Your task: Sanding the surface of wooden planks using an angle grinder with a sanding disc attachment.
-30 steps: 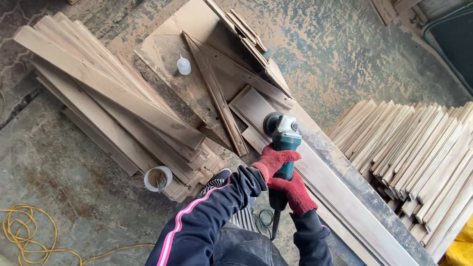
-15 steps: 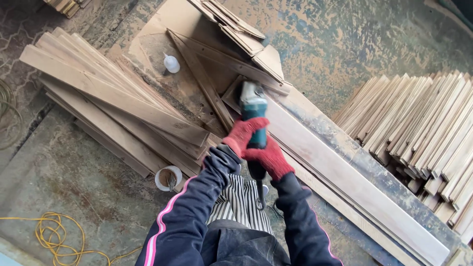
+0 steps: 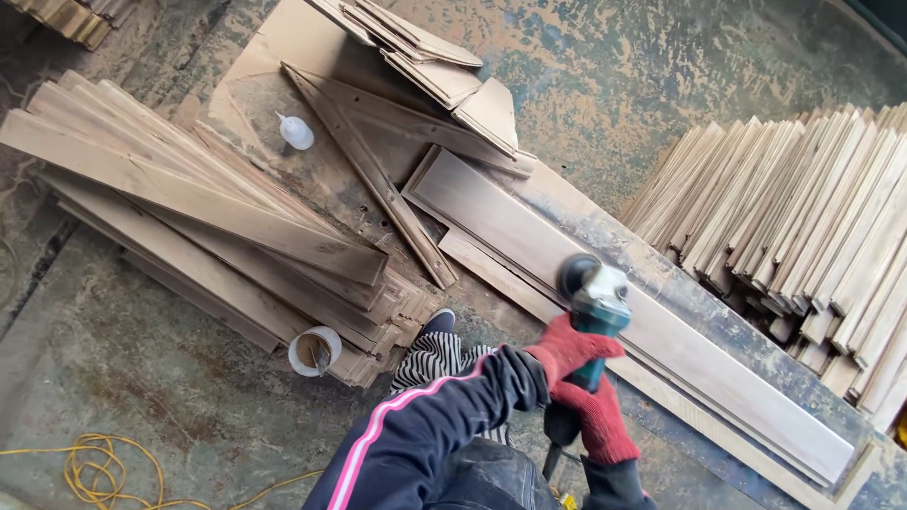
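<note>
Both my hands wear red gloves and grip a teal and grey angle grinder [image 3: 595, 297]. My left hand [image 3: 565, 348] wraps the body just behind the head. My right hand [image 3: 600, 417] holds the rear handle lower down. The grinder's disc rests on a long pale wooden plank [image 3: 661, 340] that lies diagonally on the floor on top of other boards. My dark sleeve with a pink stripe reaches in from the bottom.
A stack of long planks [image 3: 208, 227] lies at left, with a white cup [image 3: 315, 350] beside it. A small white glue bottle [image 3: 296, 132] stands on a brown sheet. Many narrow slats [image 3: 803, 217] are piled at right. Yellow cord [image 3: 104, 467] coils at bottom left.
The grinder slid from the plank's far end down along the plank toward its middle, both hands moving with it. The view shifted slightly.
</note>
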